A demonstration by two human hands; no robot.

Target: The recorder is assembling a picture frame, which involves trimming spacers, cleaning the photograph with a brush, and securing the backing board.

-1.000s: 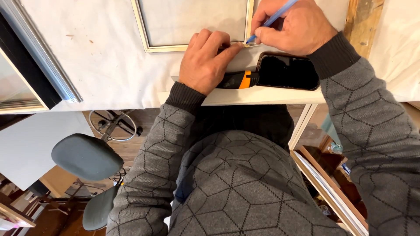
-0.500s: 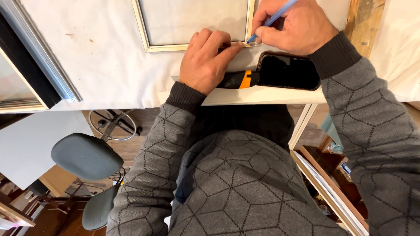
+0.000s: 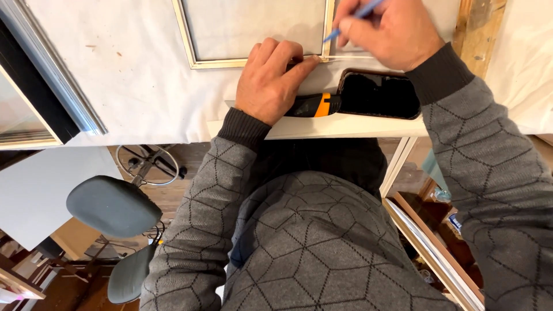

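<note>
A pale cream picture frame (image 3: pixel 190 43) lies flat on the white-covered table (image 3: pixel 127 86). My left hand (image 3: pixel 271 80) rests on the table, its fingertips pressing the frame's lower right corner (image 3: pixel 322 57). My right hand (image 3: pixel 386 31) holds a thin blue brush (image 3: pixel 351 20) like a pen, its tip touching that same corner. Under my left hand lies a black and orange utility knife (image 3: pixel 314 105). A black phone (image 3: pixel 377 95) sits beside it, below my right hand.
Grey and dark frame mouldings (image 3: pixel 52 86) lean at the table's left edge. A grey swivel stool (image 3: pixel 112 207) stands on the floor at lower left. Wooden frames (image 3: pixel 432 247) lean at lower right. A bare wooden strip (image 3: pixel 478 26) runs at upper right.
</note>
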